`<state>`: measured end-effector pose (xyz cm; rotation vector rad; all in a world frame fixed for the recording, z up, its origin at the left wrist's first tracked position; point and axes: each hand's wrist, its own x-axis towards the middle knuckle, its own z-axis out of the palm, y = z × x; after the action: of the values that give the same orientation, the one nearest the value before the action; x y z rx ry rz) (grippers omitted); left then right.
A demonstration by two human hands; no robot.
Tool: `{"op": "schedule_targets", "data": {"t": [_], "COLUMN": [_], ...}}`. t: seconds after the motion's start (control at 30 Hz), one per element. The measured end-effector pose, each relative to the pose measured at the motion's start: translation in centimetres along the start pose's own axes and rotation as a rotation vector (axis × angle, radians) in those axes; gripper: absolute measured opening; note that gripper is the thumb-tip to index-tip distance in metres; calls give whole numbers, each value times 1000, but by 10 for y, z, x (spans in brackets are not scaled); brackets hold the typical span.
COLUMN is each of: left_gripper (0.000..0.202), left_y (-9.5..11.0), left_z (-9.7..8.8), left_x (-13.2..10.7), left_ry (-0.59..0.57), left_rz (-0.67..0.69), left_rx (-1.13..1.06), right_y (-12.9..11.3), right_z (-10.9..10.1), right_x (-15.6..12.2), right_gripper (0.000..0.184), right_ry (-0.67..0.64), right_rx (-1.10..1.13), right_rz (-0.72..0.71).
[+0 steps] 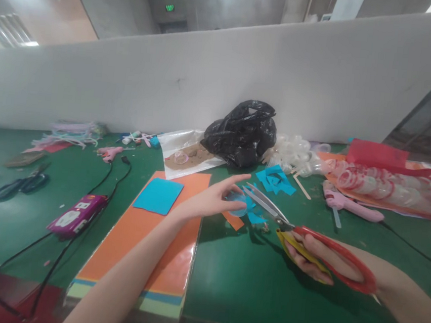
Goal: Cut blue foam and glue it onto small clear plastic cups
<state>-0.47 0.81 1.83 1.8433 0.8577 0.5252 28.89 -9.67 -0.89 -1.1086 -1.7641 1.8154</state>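
Observation:
My right hand (pixel 311 249) is wrapped round a pair of scissors (pixel 328 256) with red and yellow handles. The scissors' metal blades point up and left, slightly apart. My left hand (pixel 221 196) reaches over the table with thumb and forefinger spread. Just under its fingertips is a clear round plastic cup or lid (pixel 238 210); whether the fingers touch it I cannot tell. Blue scraps (pixel 256 217) and an orange scrap (pixel 234 220) lie around it. Left of that hand, a blue square sheet (pixel 159 195) rests on a stack of orange sheets (pixel 130 250).
Behind the hands are a black plastic bag (pixel 244 134), more blue scraps (pixel 275 180) and clear cups (pixel 296 153). A pink glue gun (pixel 352 204) and stacked cups (pixel 392 186) are at right. Left are a purple box (pixel 77 215) with cables, another glue gun (pixel 110 153) and dark scissors (pixel 22 184).

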Motion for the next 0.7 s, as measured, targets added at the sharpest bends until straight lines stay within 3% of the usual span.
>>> {"op": "schedule_targets", "data": {"t": [0.2, 0.53, 0.7], "left_gripper": [56, 28, 25], "left_y": [5, 3, 4], "left_z": [1, 1, 2], "left_x": [-2, 1, 2], "left_ry": [-99, -32, -45], "left_rz": [27, 51, 19], "left_rx": [-58, -76, -155], "right_y": [-1, -1, 3], "right_z": [-2, -3, -5], "right_x": [-4, -3, -4], "right_gripper": [62, 60, 59], "right_ry": [-11, -26, -19], "right_rx": [10, -17, -3], "right_rz": [101, 62, 63]}}
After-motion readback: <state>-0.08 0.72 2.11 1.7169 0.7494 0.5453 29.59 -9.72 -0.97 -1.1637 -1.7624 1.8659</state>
